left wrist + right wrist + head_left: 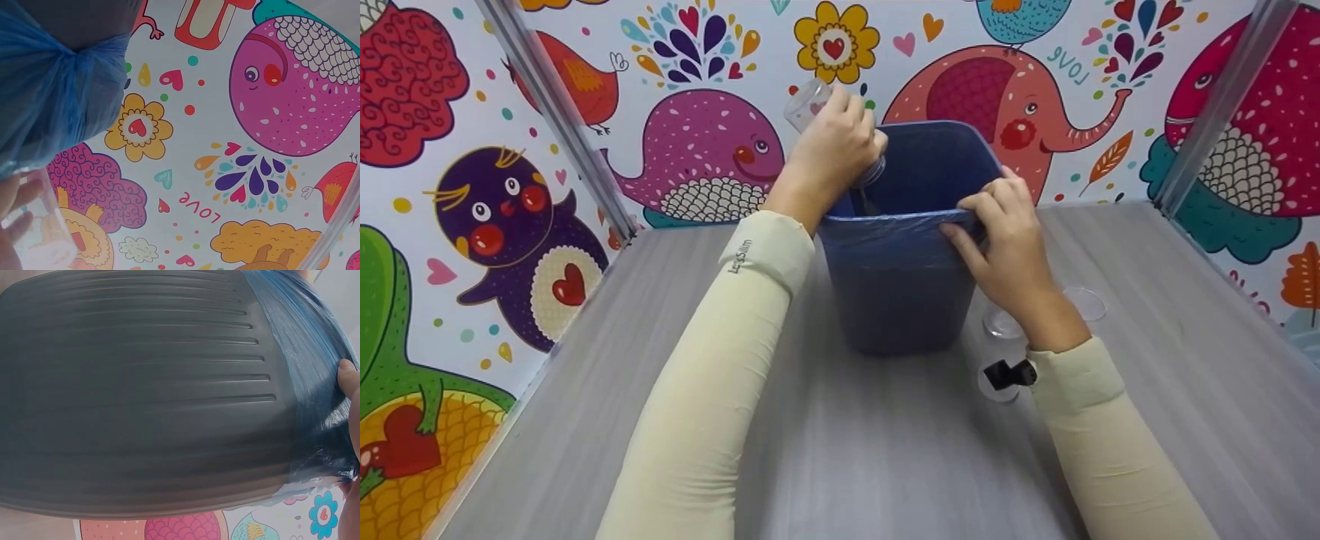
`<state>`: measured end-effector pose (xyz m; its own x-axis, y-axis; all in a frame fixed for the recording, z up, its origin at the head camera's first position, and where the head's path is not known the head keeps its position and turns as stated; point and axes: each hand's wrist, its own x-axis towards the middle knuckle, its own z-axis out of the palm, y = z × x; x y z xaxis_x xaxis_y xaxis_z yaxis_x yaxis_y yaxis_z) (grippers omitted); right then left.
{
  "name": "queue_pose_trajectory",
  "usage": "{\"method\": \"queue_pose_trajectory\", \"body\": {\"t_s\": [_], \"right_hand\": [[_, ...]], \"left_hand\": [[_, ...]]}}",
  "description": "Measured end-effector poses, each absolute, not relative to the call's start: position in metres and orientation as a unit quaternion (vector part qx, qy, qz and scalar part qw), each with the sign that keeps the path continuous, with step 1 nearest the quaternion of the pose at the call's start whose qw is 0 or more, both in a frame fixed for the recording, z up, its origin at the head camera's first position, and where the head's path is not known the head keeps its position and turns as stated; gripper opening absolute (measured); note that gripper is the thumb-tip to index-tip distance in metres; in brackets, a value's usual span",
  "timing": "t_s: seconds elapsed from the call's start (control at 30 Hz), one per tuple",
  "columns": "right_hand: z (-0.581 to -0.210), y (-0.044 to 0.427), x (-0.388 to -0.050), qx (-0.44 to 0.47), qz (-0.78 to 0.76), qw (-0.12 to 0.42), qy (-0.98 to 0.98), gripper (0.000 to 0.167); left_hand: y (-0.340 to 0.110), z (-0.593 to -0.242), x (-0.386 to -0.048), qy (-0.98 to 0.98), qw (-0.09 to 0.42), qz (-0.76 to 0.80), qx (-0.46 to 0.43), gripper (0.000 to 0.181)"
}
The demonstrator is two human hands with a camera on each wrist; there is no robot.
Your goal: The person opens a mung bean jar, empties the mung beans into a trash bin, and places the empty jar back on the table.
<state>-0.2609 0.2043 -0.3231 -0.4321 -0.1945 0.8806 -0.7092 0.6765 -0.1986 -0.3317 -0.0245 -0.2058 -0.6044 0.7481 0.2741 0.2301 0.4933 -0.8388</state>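
Observation:
My left hand (838, 142) grips a clear plastic jar (808, 103), tipped with its mouth down over the left side of a dark trash bin (904, 300). In the left wrist view the see-through jar (48, 242) shows beside the fingers (19, 197). A thin blue bag (318, 371) lines the bin and folds over its rim. My right hand (1009, 240) pinches the bin's near right rim, thumb outside on the bag and fingers over the edge. The bin stands upright on the table. Its bottom inside is hidden.
Right of the bin, partly behind my right wrist, lie a clear round lid or dish (1003, 324) and a thin clear disc (1086, 304). Another round clear piece (997, 386) is nearer, behind a black wrist clip. Printed wall panels (720, 150) enclose the grey table (870, 450).

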Motion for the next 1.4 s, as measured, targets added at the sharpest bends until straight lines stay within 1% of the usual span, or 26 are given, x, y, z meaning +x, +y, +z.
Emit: {"method": "queue_pose_trajectory", "body": {"t_s": [0.33,0.4,0.53,0.6,0.73,0.83,1.03,1.17,1.37,1.4], "right_hand": [[-0.325,0.205,-0.263,0.296,0.289,0.467,-0.782,0.020],[-0.326,0.205,-0.263,0.295,0.287,0.467,-0.783,0.021],[-0.325,0.204,-0.264,0.296,0.289,0.466,-0.782,0.021],[-0.325,0.204,-0.263,0.296,0.293,0.468,-0.779,0.020],[-0.325,0.203,-0.263,0.296,0.298,0.466,-0.779,0.020],[-0.325,0.204,-0.263,0.294,0.299,0.463,-0.781,0.020],[-0.324,0.205,-0.261,0.288,0.292,0.464,-0.785,0.022],[-0.325,0.204,-0.262,0.292,0.306,0.466,-0.777,0.019],[-0.325,0.204,-0.262,0.290,0.303,0.462,-0.781,0.020],[-0.325,0.204,-0.262,0.289,0.300,0.460,-0.784,0.021]], "left_hand": [[-0.025,-0.207,-0.333,-0.810,0.316,0.393,-0.298,0.029],[-0.025,-0.207,-0.334,-0.800,0.331,0.384,-0.320,0.027],[-0.026,-0.209,-0.334,-0.744,0.387,0.381,-0.388,0.021],[-0.025,-0.209,-0.334,-0.730,0.401,0.380,-0.402,0.021],[-0.025,-0.209,-0.333,-0.757,0.373,0.384,-0.376,0.023],[-0.024,-0.208,-0.332,-0.765,0.362,0.391,-0.361,0.023],[-0.023,-0.207,-0.332,-0.784,0.366,0.374,-0.333,0.023],[-0.029,-0.209,-0.333,-0.829,0.378,0.291,-0.293,0.021],[-0.042,-0.214,-0.333,-0.894,0.385,0.074,-0.216,0.028],[-0.044,-0.216,-0.333,-0.899,0.384,0.040,-0.207,0.032]]}}
